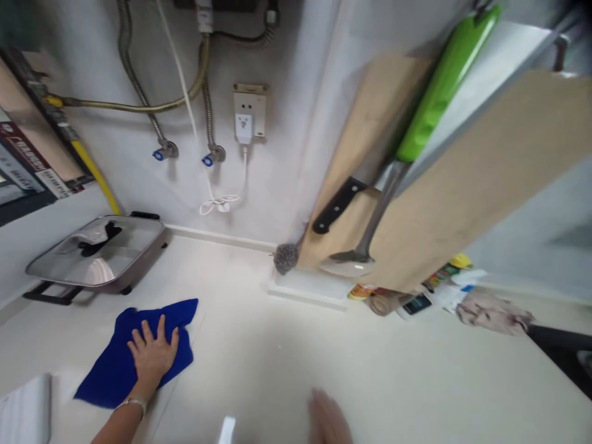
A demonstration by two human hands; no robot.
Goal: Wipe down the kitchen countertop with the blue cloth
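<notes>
Head cam, looking fwd & down: our left hand [152, 354] lies flat on a blue cloth [113, 364], fingers spread, pressing it onto the pale counter [259, 351]. Bracelet [133, 404] sits at that wrist. Cloth is bunched a bit at the edges, at the lower left of the view, near a folded white towel [25, 410]. Our right hand [328, 422] is a blur at the bottom edge, well apart from the cloth; we can't tell if it's spread or closed.

Above the cloth, on the counter: electric grill pan [139, 271] w/ glass lid [97, 253] & black handles. Wall behind has two braided hoses [134, 68], two valves w/ blue tags [165, 150], a socket w/ white plug [244, 128] & a yellow pipe [95, 176] far left. To the right, two wooden cutting boards [365, 154] lean on the wall, w/ black-handled knife [337, 203] & green-handled turner [446, 86] btwn them. Steel wool scrubber [285, 258] sits at the board's foot; small jars & packets [416, 303] and a pinkish rag [493, 313] lie further right.
</notes>
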